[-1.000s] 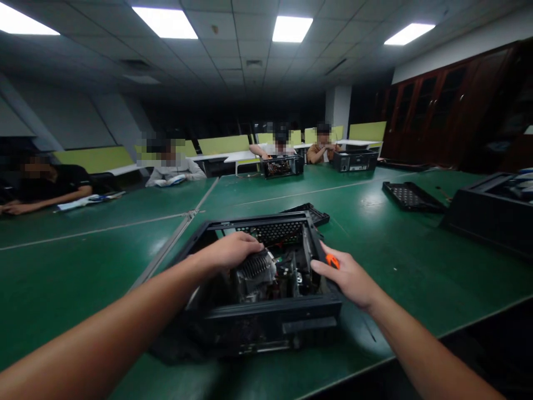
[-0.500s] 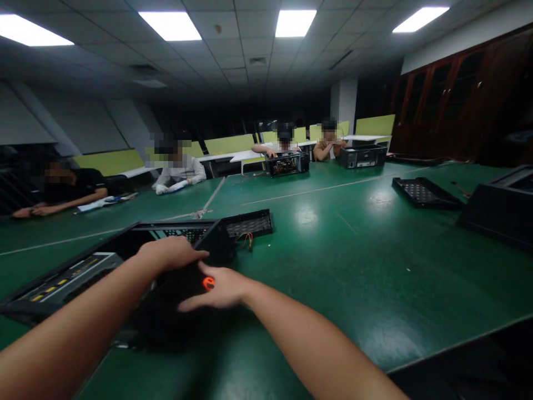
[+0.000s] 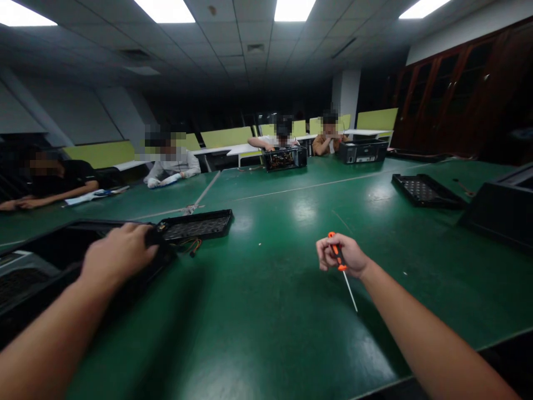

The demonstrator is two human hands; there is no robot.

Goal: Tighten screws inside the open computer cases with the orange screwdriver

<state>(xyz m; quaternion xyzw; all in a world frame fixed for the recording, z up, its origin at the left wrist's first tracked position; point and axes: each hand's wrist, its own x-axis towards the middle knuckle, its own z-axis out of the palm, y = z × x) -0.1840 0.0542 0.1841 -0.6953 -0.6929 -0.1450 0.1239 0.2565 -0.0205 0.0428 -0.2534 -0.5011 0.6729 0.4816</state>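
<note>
At the left lies an open black computer case (image 3: 160,256) on the green table (image 3: 258,311), with a grey metal unit (image 3: 27,275) inside it. My left hand (image 3: 120,253) grips the case's near end, its fingers curled over the upper edge. Over the table to the right, my right hand (image 3: 352,255) is closed around the handle of an orange and black screwdriver (image 3: 336,251). The shaft points down toward me and its tip is apart from the case. Just beyond the case is a black perforated front panel (image 3: 200,225) with thin coloured wires (image 3: 191,245).
Another black panel (image 3: 428,191) and a dark case (image 3: 499,208) are at the right. Across the table, several people sit; one person (image 3: 266,143) has hands at an open computer case (image 3: 285,159). A further case (image 3: 363,151) stands beside it.
My right hand has moved away from the case to the right, with the screwdriver in it. The case, with my left hand on it, has shifted left in view.
</note>
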